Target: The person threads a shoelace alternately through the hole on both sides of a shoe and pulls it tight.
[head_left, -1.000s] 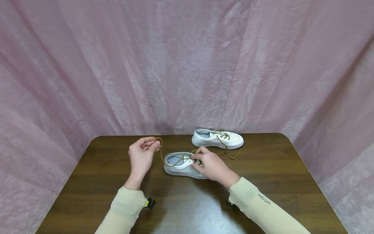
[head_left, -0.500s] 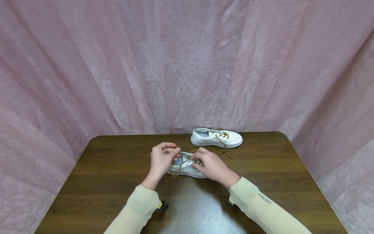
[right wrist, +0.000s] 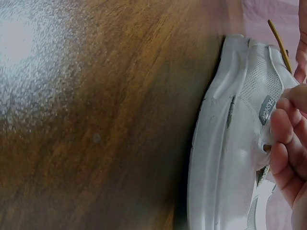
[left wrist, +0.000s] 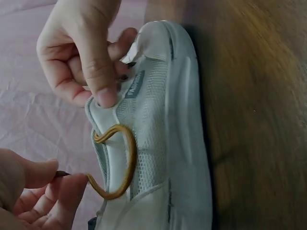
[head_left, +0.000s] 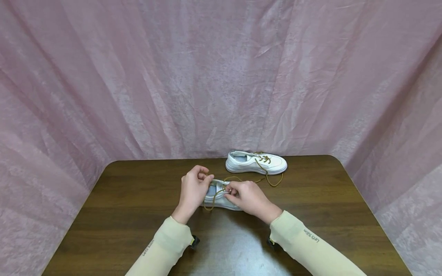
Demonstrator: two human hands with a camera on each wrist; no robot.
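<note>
A white lace-up shoe (head_left: 221,202) with a mesh side and a grey label sits on the table, partly covered by both hands. My left hand (head_left: 194,189) is over the heel end and pinches the dark tip of the brown shoelace (left wrist: 130,167) between thumb and fingers. From there the lace loops down the shoe's near side and goes into the collar edge by the eyelets. My right hand (head_left: 249,197) grips the near eyelet flap, its thumb (left wrist: 104,93) on the outside close to an eyelet. The toe end is hidden under that hand in the head view.
Behind stands the matching white shoe (head_left: 255,165), its brown lace (head_left: 274,184) trailing onto the wooden table (head_left: 310,214). Another stretch of lace runs between the two shoes. A pink curtain (head_left: 214,76) hangs along the table's back edge.
My left hand has moved right, from beside the shoe to over its heel, bringing the lace end with it; the lace now droops in a loop. My right hand has stayed nearly in place.
</note>
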